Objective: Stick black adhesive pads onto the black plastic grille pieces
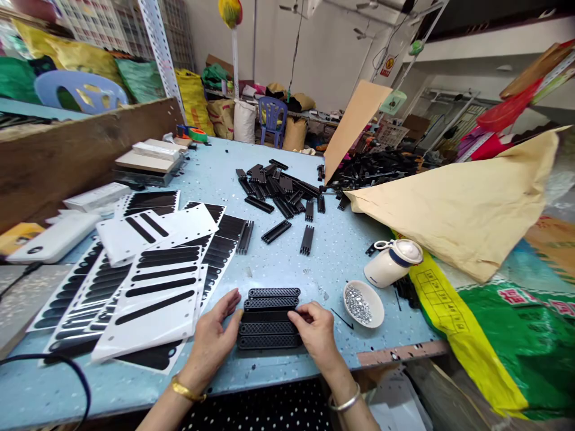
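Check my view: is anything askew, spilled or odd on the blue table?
Mildly: white sheets with black rounded strips overlap crookedly beside the left hand, unlike the near-parallel black textured bars. No spill shows around the round white bowl of small silver bits.

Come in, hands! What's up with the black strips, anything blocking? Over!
Left hand touching black strips, right hand too. Strips lie side by side. White bowl off right, not blocking.

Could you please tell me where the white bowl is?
In the head view, the white bowl sits right of the right hand, in front of the white mug.
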`<state>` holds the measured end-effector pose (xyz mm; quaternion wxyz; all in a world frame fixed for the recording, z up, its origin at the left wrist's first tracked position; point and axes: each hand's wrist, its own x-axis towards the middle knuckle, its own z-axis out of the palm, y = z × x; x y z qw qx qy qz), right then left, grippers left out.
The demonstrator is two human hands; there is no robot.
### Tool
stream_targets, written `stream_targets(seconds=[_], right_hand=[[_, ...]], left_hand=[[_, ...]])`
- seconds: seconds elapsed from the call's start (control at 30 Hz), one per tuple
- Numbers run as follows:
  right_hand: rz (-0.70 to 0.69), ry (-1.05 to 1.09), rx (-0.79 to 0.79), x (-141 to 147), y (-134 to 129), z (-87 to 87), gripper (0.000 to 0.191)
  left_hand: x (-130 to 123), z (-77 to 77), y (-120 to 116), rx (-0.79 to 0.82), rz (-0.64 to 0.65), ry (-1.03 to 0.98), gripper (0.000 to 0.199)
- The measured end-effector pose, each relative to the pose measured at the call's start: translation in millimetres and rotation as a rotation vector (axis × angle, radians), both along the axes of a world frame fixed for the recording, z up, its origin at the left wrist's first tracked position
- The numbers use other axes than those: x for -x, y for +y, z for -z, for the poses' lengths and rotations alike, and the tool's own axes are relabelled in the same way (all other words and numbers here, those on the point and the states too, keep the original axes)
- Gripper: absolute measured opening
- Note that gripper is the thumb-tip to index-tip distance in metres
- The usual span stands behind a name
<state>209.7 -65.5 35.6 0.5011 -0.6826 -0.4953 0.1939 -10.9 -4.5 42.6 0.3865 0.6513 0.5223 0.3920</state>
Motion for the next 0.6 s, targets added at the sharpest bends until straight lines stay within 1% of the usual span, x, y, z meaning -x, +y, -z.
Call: stream_targets(seconds=[0.1, 0.27, 0.4, 0.53, 0.6], right_hand=[[-0.021, 0.024, 0.022, -9, 1, -2.2, 0.026], [-0.042, 0.061, 0.082, -33, -2, -2.3, 0.039], [-0.051, 0.075, 0.141, -48, -6, -3.4, 0.041], [-0.074, 0.069, 0.184, -55, -7, -4.9, 0.042], [-0.07, 0.014, 0.171, -52, -5, -5.3, 0.043]], left_hand=[[5, -1.6, -2, 0.002, 0.013, -0.033, 0.042], [10, -3.7, -11, -0.103, -0.011, 0.148, 0.029], [9, -3.2, -17, -0.175, -0.027, 0.166, 0.022], [8, -10.0, -13, -0.138, 0.001, 0.19, 0.019], [6, -14.6, -8, -0.101, 0.018, 0.212, 0.019]])
